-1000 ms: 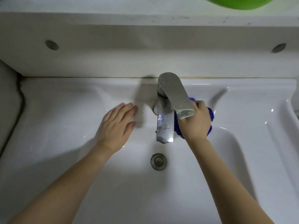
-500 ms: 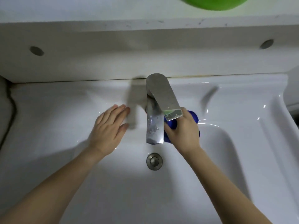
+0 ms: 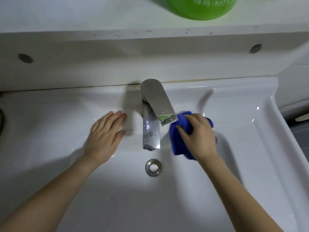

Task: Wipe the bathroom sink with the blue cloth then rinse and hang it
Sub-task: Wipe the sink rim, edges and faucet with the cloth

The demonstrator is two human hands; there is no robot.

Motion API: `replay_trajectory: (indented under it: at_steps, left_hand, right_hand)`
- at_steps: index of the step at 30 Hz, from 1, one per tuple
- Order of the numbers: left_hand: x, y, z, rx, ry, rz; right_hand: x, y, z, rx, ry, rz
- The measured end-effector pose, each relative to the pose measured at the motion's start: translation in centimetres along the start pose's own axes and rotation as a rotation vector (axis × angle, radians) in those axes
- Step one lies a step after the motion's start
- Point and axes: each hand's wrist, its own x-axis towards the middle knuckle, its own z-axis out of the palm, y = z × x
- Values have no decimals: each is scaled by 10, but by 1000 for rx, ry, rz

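Blue cloth [image 3: 178, 142] was bunched under the right hand [image 3: 201, 137], whose fingers and thumb curled over it and gripped it against the sink [image 3: 254, 118], at the basin's rear slope just right of the tap [image 3: 151, 129]. One corner of the cloth sat close beside the tip of the tap's lever [image 3: 159, 102]. The left hand [image 3: 105, 138] lay flat on the ledge left of the tap, fingers straight and together, holding nothing. The drain [image 3: 153, 167] sat below the spout, between the two forearms. A green tub [image 3: 200, 10] stood on the shelf [image 3: 83, 22] above.
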Motion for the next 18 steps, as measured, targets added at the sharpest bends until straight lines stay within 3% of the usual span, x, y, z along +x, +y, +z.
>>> replay_trajectory:
  at_steps: [3, 7, 13, 18]
  left_hand:
    - [0, 1, 2, 9, 15, 1]
    - [0, 1, 2, -4, 20, 0]
    - [0, -1, 4, 4, 19, 9]
    - [2, 0, -2, 7, -55, -8]
  right_hand:
    - [14, 17, -9, -112, 155, 194]
    - [43, -33, 20, 15, 102, 235]
    - [-3, -41, 28, 117, -58, -57]
    - [-41, -22, 27, 191, -172, 6]
